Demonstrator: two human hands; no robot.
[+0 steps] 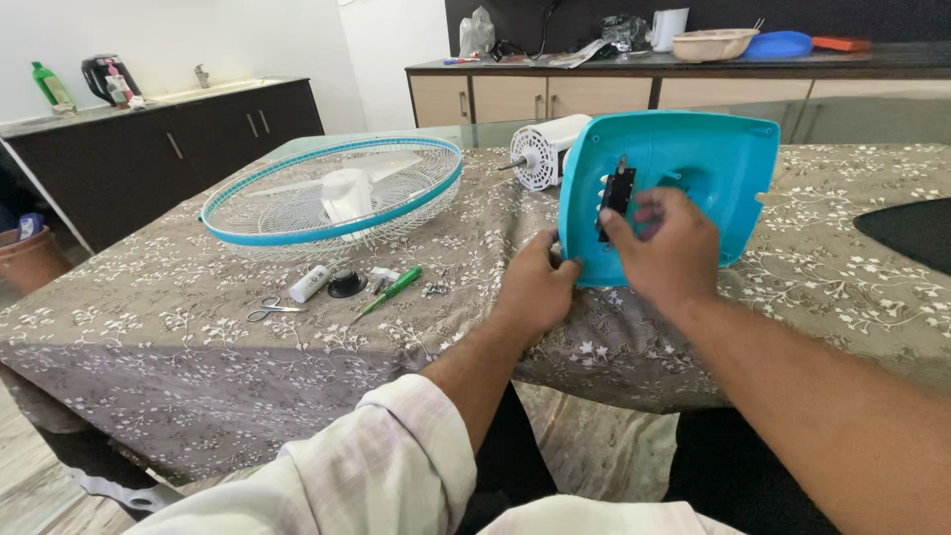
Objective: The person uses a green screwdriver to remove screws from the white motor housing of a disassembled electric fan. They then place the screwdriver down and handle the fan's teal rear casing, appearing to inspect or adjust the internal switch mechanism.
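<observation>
A turquoise plastic fan housing (713,163) stands on edge on the table, its hollow back facing me. My left hand (538,284) grips its lower left edge. My right hand (666,243) presses on a small black switch block (616,194) set in the housing; the fingers are blurred. Behind the housing lies the white fan motor (545,151) with its shaft pointing left.
A turquoise-rimmed wire fan guard with white blades (334,196) lies flat at the left. Near it are scissors (271,309), a white cylinder (309,283), a black round cap (347,285), a green screwdriver (393,290) and small screws (436,290). The floral tablecloth (158,327) hangs over the front edge.
</observation>
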